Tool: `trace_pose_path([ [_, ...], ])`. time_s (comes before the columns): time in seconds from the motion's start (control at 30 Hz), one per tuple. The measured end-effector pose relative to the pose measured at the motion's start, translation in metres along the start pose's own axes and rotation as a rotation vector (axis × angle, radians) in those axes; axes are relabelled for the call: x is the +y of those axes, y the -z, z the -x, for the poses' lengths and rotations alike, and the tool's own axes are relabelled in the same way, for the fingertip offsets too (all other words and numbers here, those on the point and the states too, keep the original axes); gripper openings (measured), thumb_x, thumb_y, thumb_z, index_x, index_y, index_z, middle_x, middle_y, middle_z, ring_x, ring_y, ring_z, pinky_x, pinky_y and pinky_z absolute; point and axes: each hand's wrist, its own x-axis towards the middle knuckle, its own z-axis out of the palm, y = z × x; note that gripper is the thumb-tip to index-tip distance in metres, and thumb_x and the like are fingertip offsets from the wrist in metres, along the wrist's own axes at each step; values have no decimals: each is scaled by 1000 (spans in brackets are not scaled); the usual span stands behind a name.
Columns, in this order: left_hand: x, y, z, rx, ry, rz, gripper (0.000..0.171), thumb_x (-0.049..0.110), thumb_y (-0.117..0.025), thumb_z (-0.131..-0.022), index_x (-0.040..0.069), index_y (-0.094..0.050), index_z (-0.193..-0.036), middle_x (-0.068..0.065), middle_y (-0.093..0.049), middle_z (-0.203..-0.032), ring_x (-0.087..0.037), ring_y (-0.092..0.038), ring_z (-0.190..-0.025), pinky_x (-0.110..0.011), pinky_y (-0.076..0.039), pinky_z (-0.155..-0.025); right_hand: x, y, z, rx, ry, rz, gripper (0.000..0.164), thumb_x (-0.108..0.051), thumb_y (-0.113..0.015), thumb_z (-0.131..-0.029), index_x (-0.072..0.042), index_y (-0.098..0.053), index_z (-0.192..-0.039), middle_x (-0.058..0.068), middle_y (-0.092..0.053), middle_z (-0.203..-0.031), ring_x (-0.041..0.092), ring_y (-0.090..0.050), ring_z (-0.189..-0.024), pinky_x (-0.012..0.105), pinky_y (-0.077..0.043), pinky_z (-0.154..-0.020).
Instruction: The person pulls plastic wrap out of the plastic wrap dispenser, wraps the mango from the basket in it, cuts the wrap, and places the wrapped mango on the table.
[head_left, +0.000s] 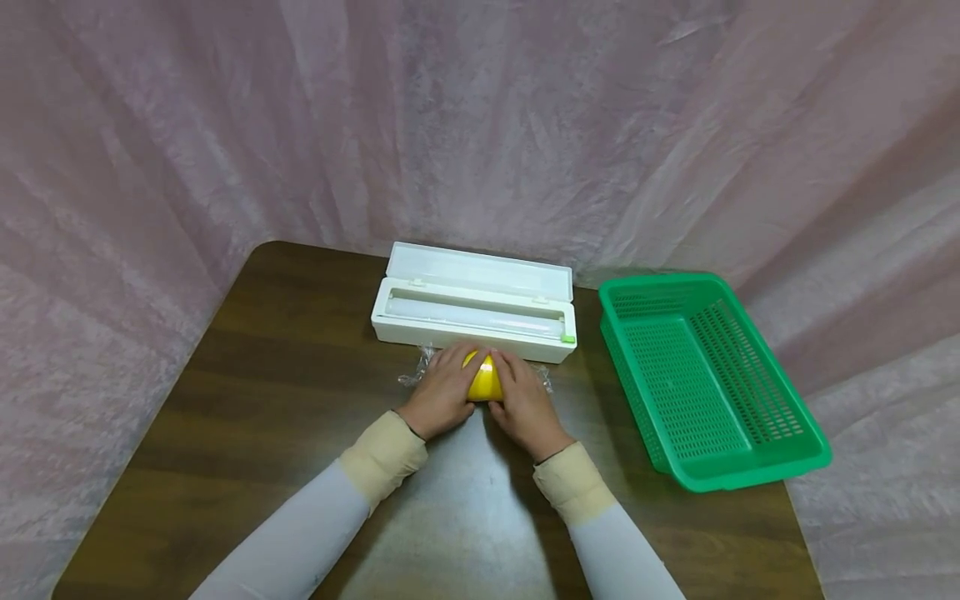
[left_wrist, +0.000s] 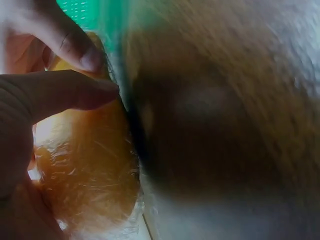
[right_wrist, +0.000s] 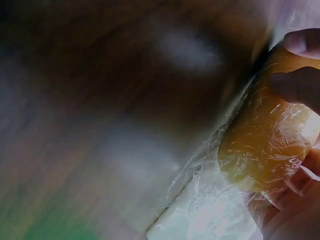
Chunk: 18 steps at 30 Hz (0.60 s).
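Observation:
A smooth, rounded yellow fruit-like thing (head_left: 486, 384) lies on the table between both hands; its exact kind I cannot tell. Clear cling film (head_left: 415, 373) surrounds it, with loose ends spreading out on either side. My left hand (head_left: 442, 392) curls around its left side, the thumb laid over the surface in the left wrist view. From the other side, my right hand (head_left: 528, 408) grips it with bent fingers. In the right wrist view, wrinkled film (right_wrist: 215, 210) trails off the wrapped yellow thing (right_wrist: 265, 135). The hands cover much of it.
Just behind the hands stands a white cling film dispenser (head_left: 472, 342), lid (head_left: 480, 271) raised, a roll (head_left: 472, 314) inside and a green slider at its right end. A green plastic basket (head_left: 637, 387) sits to the right on the brown wooden table (head_left: 247, 375). Pink curtains hang behind.

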Motion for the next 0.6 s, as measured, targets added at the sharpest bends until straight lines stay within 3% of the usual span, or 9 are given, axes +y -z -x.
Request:
trace_pose_path([
  [0.27, 0, -9, 2, 40, 18, -51, 84, 10, -78, -66, 11, -37, -139, -12, -40, -130, -28, -32, -123, -47, -28, -100, 3, -2, 2, -27, -3, -14, 84, -16, -77, -74, -1, -31, -143, 15, -39, -136, 30, -39, -121, 45, -33, -100],
  [0.4, 1, -6, 3, 57, 44, -52, 81, 13, -78, -65, 11, -41, -137, -14, -41, -129, -30, -36, -119, -48, -30, -97, 3, 1, 3, -15, 0, -88, 81, -23, -71, -78, -4, -29, -145, 12, -36, -141, 29, -34, -126, 46, -30, -102],
  [0.6, 5, 9, 5, 32, 78, -15, 82, 19, -79, -65, 12, -41, -138, -12, -42, -127, -29, -37, -116, -48, -32, -93, -4, 14, -3, 108, 43, -199, 60, -26, -50, -90, -3, -34, -143, 12, -38, -142, 27, -30, -131, 47, -24, -105],
])
